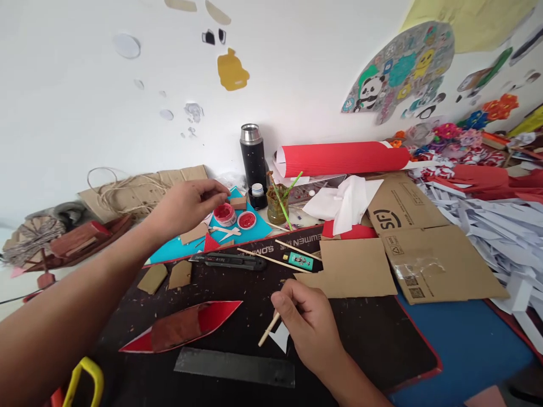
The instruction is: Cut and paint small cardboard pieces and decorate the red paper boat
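My left hand (189, 208) reaches over the far side of the mat, fingers stretched forward and a little bent, just above an opened jar of red paint (224, 215). I see nothing held in it. The jar's lid (246, 220), red inside, lies beside it on a blue sheet (258, 230). My right hand (311, 322) is closed around a thin wooden stick (268, 330), its lower end pointing down to the left. A white paper piece (280, 338) shows by the stick; whether they are joined I cannot tell. A red boat-shaped piece (180, 327) with a brown middle lies to the left.
A clear ruler (234, 367) lies in front, with yellow scissor handles (91, 376) at lower left. A black utility knife (229, 261), thin sticks (271, 260) and cardboard (358, 268) lie behind. A black thermos (252, 155) and a red corrugated roll (339, 159) are by the wall.
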Action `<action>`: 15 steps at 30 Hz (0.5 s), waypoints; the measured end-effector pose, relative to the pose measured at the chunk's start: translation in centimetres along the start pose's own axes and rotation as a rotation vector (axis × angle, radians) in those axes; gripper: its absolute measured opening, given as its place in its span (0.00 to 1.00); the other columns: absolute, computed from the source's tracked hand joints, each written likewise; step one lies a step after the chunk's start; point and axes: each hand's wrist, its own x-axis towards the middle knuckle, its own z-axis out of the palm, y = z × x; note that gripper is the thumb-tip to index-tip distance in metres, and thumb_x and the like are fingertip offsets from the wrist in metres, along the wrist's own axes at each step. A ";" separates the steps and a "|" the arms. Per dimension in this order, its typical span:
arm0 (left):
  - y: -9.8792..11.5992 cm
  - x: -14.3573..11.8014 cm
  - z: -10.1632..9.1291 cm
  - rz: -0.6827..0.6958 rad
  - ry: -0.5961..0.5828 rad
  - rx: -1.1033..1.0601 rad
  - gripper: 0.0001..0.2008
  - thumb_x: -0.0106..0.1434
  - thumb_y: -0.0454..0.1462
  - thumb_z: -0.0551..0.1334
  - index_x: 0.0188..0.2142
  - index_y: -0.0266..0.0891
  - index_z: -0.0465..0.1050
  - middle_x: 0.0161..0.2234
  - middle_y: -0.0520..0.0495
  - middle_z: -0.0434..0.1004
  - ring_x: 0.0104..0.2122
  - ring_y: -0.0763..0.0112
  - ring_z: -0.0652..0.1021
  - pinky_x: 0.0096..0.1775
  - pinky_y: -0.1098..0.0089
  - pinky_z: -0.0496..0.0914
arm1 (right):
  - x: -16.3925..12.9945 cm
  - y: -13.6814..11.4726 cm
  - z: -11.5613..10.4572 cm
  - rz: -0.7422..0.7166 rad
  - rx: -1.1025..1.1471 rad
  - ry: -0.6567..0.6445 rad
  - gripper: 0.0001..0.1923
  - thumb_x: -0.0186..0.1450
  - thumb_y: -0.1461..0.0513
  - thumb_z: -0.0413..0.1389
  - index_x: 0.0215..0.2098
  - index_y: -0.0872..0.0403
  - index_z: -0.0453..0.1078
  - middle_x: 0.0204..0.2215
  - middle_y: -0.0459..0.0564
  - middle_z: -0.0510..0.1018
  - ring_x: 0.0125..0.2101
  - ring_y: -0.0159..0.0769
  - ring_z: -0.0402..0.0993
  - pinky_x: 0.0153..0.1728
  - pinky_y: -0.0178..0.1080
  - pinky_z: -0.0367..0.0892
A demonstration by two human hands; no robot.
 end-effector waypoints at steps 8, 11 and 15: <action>2.0 -1.1 4.7 0.378 -0.309 0.107 0.18 0.74 0.45 0.54 0.49 0.45 0.82 0.45 0.45 0.86 0.42 0.58 0.82 0.44 0.64 0.72 | 0.0 -0.1 0.1 0.012 -0.035 0.011 0.29 0.76 0.46 0.54 0.22 0.51 0.57 0.18 0.40 0.58 0.21 0.29 0.55 0.23 0.36 0.51; 4.5 -2.2 6.0 0.466 -0.430 0.106 0.17 0.75 0.40 0.54 0.50 0.43 0.81 0.47 0.42 0.85 0.46 0.56 0.82 0.47 0.62 0.73 | 0.1 -0.1 0.1 0.007 -0.031 0.027 0.28 0.77 0.47 0.54 0.23 0.50 0.55 0.18 0.39 0.56 0.21 0.29 0.54 0.23 0.35 0.51; 7.4 -3.7 6.3 0.461 -0.603 -0.086 0.14 0.75 0.40 0.55 0.44 0.42 0.80 0.45 0.44 0.84 0.44 0.59 0.82 0.45 0.64 0.72 | 0.1 -0.2 0.1 -0.013 -0.002 0.051 0.27 0.76 0.48 0.55 0.23 0.51 0.58 0.18 0.39 0.57 0.21 0.29 0.54 0.23 0.35 0.51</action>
